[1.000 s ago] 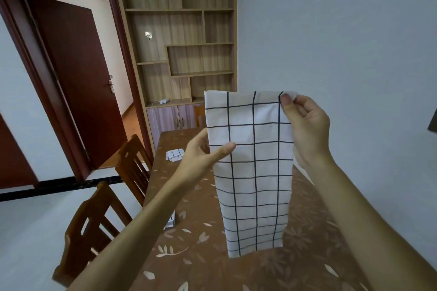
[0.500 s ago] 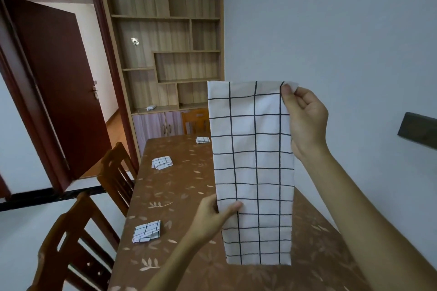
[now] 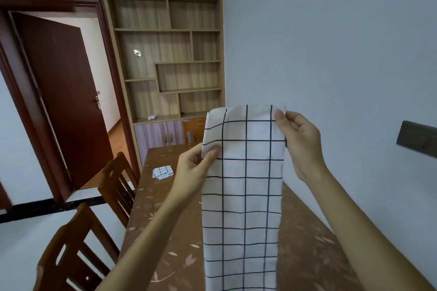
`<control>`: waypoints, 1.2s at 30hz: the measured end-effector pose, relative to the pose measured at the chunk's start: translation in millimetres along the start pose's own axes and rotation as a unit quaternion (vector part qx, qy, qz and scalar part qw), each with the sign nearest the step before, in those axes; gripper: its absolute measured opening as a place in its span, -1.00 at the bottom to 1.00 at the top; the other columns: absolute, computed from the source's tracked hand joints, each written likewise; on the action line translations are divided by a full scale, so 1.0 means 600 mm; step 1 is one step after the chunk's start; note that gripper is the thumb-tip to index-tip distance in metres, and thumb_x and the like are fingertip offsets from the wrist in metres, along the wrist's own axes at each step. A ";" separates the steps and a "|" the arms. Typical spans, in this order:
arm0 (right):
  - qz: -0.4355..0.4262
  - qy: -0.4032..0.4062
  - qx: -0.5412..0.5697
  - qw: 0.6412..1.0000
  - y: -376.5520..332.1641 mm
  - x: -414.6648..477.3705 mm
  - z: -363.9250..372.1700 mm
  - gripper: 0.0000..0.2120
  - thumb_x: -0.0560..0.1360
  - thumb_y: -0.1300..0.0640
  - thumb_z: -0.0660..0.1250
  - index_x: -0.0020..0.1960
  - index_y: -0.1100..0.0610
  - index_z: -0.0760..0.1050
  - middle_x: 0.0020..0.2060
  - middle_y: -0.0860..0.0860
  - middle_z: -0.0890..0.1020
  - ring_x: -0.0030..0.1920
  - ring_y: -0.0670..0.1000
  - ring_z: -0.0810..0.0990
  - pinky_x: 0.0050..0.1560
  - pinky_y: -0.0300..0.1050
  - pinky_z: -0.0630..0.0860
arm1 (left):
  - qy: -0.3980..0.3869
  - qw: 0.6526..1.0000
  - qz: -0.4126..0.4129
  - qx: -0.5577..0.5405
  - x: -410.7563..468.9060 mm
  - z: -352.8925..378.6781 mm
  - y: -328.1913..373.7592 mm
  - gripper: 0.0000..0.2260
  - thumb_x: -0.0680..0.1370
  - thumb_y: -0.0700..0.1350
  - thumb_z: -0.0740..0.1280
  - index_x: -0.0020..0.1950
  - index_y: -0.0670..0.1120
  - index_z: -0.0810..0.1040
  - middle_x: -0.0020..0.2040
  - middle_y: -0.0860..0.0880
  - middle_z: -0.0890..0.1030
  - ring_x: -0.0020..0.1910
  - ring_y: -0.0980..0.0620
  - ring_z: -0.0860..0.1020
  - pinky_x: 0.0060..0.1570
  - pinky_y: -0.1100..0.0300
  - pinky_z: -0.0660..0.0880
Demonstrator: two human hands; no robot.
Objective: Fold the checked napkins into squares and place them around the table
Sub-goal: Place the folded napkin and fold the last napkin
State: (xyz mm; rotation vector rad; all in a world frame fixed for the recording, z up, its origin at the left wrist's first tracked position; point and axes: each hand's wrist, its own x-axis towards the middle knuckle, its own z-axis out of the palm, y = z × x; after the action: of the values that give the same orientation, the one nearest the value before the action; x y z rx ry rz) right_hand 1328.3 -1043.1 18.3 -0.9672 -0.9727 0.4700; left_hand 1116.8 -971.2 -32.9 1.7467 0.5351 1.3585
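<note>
A white napkin with black checks point(image 3: 243, 196) hangs as a long folded strip in front of me, above the brown leaf-patterned table point(image 3: 170, 238). My right hand point(image 3: 300, 142) pinches its top right corner. My left hand point(image 3: 196, 170) pinches the strip's left edge a little below the top left corner, thumb on the front. The strip's lower end runs out of the bottom of the view. One folded checked napkin point(image 3: 162, 172) lies on the table's far left side.
Two wooden chairs point(image 3: 118, 186) point(image 3: 71, 250) stand along the table's left side and a third point(image 3: 194, 130) at its far end. A wooden shelf unit point(image 3: 165, 54) fills the back wall beside an open dark red door point(image 3: 61, 92). The grey wall runs close on the right.
My left hand has slid up from the strip's lower left edge to near its top left corner. My head has tipped, so the nearer folded napkin has left the view.
</note>
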 end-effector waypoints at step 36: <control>-0.039 -0.208 -0.109 0.971 0.020 -0.027 -0.026 -0.65 0.62 0.21 0.20 -0.10 0.02 0.74 -0.03 0.02 0.75 0.10 -0.01 0.68 0.17 -0.05 0.60 | -0.067 0.996 -0.028 0.053 0.017 -0.105 0.048 -0.83 0.54 0.00 0.39 -0.05 -0.02 0.75 -0.06 -0.22 0.69 -0.04 -0.28 0.64 -0.05 -0.02 0.56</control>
State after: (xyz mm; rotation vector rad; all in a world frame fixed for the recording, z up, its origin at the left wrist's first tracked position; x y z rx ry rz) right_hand 1334.2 -1055.6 -2.8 -1.0436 -1.4596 0.5176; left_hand 1057.0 -957.1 0.3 1.8795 0.5868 1.1839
